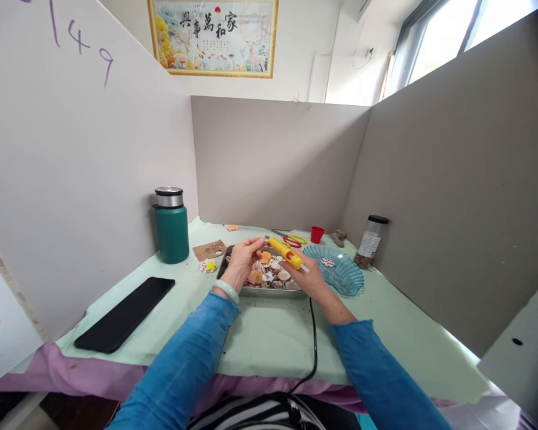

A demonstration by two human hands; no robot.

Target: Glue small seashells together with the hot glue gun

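My right hand (312, 279) is wrapped round a yellow glue gun (286, 253), whose nozzle points up and left. From the gun's side a black cord (314, 340) runs down over the table's front edge. My left hand (245, 258) is closed in a pinch close to the nozzle; what its fingertips hold is too small to make out. Both hands are above a metal tray (269, 292) filled with seashells (273, 272). To the right, a blue shell-shaped glass plate (347, 272) holds a small red-and-white piece (327, 262).
On the left stand a green bottle (172, 233) and a black phone (125, 315). A brown card (209, 249) and a flower-like piece (208, 266) lie beside the tray. Behind are scissors (296, 240) and a red cup (317, 235); a jar (371, 242) leans at right. Grey partitions (278, 161) enclose the table.
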